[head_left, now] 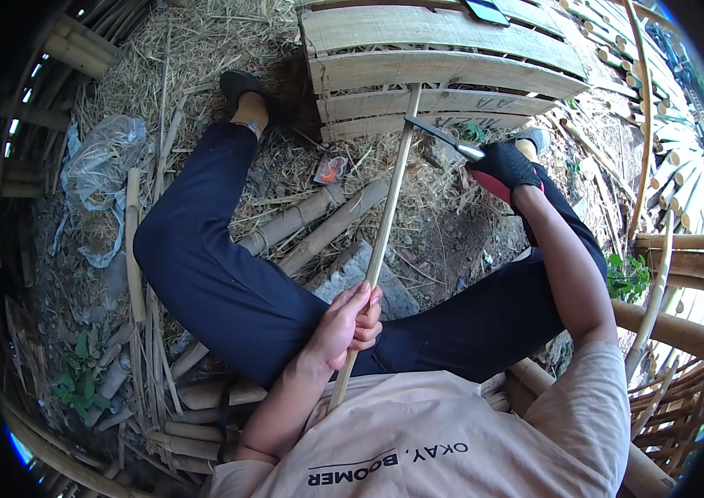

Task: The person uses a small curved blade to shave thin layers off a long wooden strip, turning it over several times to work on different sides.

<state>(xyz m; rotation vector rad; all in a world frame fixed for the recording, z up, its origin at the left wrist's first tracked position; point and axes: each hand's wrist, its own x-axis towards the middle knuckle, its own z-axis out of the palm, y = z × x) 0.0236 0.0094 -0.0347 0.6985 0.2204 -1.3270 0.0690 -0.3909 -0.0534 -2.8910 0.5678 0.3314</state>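
My left hand [350, 326] is closed round the lower part of a long, thin bamboo strip [391, 212]. The strip slants up and away from my lap, its far end against the side of a wooden slatted crate [443, 70]. In a black and pink glove, my right hand [504, 173] is wrapped round the handle of a knife [443, 136]. The dark blade reaches left, and its tip end meets the strip just below the crate. Most of the knife's handle is hidden inside the glove.
Between my legs lie bamboo poles [295, 220] and a grey stone block [368, 278]. A crumpled clear plastic bag [105, 174] rests on the straw at left. Cut bamboo poles [684, 178] are stacked at right. A dark flat object [486, 12] sits on the crate.
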